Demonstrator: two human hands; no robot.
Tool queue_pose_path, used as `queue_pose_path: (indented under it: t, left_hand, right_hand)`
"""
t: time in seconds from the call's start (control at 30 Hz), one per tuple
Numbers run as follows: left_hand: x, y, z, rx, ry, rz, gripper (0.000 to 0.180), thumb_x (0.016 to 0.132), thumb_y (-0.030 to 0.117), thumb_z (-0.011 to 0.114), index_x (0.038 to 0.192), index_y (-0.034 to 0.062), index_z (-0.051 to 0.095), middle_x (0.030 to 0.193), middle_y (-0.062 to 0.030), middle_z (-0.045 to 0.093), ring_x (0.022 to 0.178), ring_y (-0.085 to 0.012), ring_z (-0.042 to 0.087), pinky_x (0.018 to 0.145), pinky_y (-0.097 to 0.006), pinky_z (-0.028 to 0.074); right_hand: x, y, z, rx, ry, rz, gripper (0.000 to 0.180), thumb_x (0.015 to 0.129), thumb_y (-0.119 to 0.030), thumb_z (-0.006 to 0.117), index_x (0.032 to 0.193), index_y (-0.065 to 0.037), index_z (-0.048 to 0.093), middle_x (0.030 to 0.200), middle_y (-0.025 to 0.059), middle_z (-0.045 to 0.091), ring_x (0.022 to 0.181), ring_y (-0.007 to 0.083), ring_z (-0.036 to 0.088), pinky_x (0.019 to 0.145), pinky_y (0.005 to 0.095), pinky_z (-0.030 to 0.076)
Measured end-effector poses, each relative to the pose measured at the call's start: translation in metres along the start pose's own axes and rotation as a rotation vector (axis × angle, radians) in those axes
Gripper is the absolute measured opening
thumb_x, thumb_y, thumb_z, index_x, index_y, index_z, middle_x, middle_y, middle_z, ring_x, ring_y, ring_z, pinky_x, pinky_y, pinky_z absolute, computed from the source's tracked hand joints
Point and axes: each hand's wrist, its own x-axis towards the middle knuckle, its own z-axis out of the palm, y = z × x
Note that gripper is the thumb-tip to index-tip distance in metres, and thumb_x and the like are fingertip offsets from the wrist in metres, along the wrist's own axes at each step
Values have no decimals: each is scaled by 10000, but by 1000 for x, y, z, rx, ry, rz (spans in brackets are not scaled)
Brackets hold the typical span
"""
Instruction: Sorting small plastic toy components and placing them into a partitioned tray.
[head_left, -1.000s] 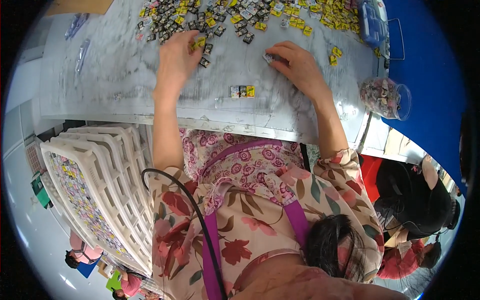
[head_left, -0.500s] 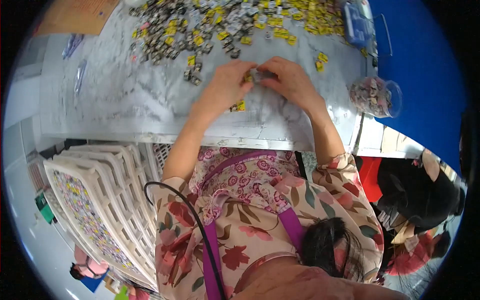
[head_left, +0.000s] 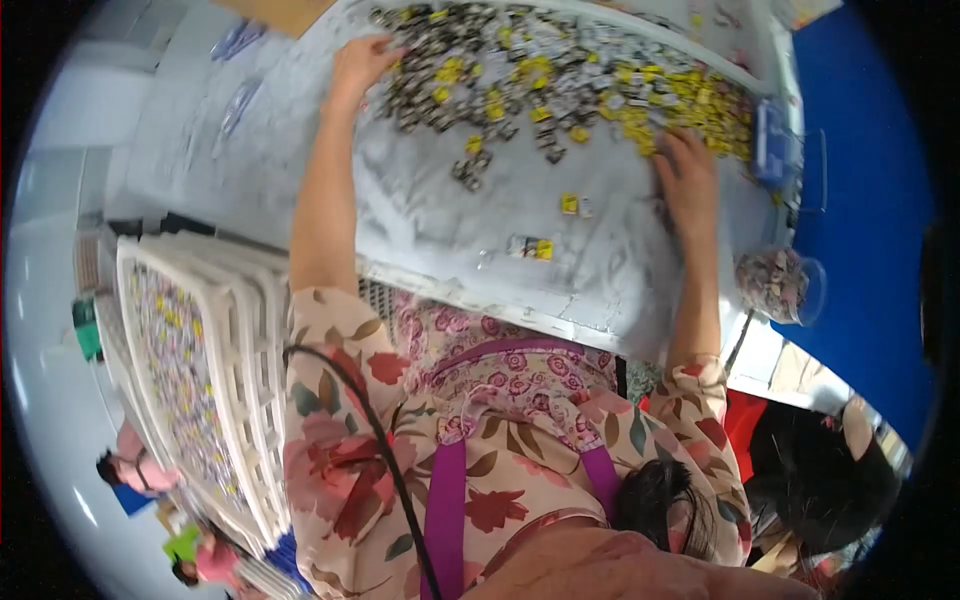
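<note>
Lying heaped across the far part of the tabletop (head_left: 425, 205), the small pieces (head_left: 537, 70) look light, stiff and slick, probably best pinched by opposite edges. The left hand (head_left: 360, 69), fingers half curled, is at their left edge; the right hand (head_left: 690, 182), fingers slightly parted, is beside the yellow ones; whether either holds anything I cannot tell

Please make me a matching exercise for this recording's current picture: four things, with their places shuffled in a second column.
1. left hand
2. right hand
3. clear jar
4. white crates

A. near the right edge of the table
B. by the yellow pieces at the pile's right
C. stacked at the picture's left
D. at the left side of the pile

Pairs: 1-D, 2-B, 3-A, 4-C
</note>
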Motion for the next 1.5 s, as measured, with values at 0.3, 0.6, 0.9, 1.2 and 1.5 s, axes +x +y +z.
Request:
queue_pose_path:
  t: [0.3, 0.6, 0.9, 1.2, 1.5]
  left_hand:
    - [-27, 0, 3, -28, 7, -81, 260, 859, 325, 705, 972, 97, 762, 870, -76, 750, 804, -225, 723, 733, -325, 543]
    - [-93, -43, -44, -1694, 70, -553, 260, 937, 140, 623, 1137, -23, 654, 863, -92, 655, 787, -208, 625, 710, -330, 515]
    - [-106, -40, -35, -430, 20, -464, 345, 802, 281, 785, 1064, 62, 739, 864, -82, 730, 778, -200, 675, 738, -315, 536]
    - [-110, -67, -42, -132, 28, -284, 297, 780, 281, 808, 1000, 93, 746, 932, -70, 743, 851, -155, 668, 795, -308, 515]
    - [-152, 121, -72, -965, -363, -181, 140, 883, 34, 677, 1017, 12, 711, 889, -52, 748, 768, -78, 662, 629, -208, 480]
  right_hand:
    - [105, 14, -21, 176, 269, -51, 274, 898, -213, 694, 1151, -108, 703, 990, 112, 708, 798, 237, 681, 693, 340, 530]
    - [255, 138, -13, -274, -529, 96, 422, 961, -419, 581, 1190, -84, 698, 1124, 139, 719, 1010, 269, 680, 876, 397, 508]
    - [256, 112, -6, -46, -465, 28, 480, 962, -471, 595, 1062, -14, 703, 847, 61, 657, 763, 161, 576, 686, 358, 447]
    - [228, 25, -27, -37, -381, 172, 345, 941, -375, 658, 1029, -51, 739, 778, 91, 663, 720, 202, 603, 649, 394, 469]
    - [254, 102, -14, 1041, -826, -240, 353, 952, -372, 639, 970, -36, 745, 752, 123, 660, 731, 221, 632, 682, 415, 480]
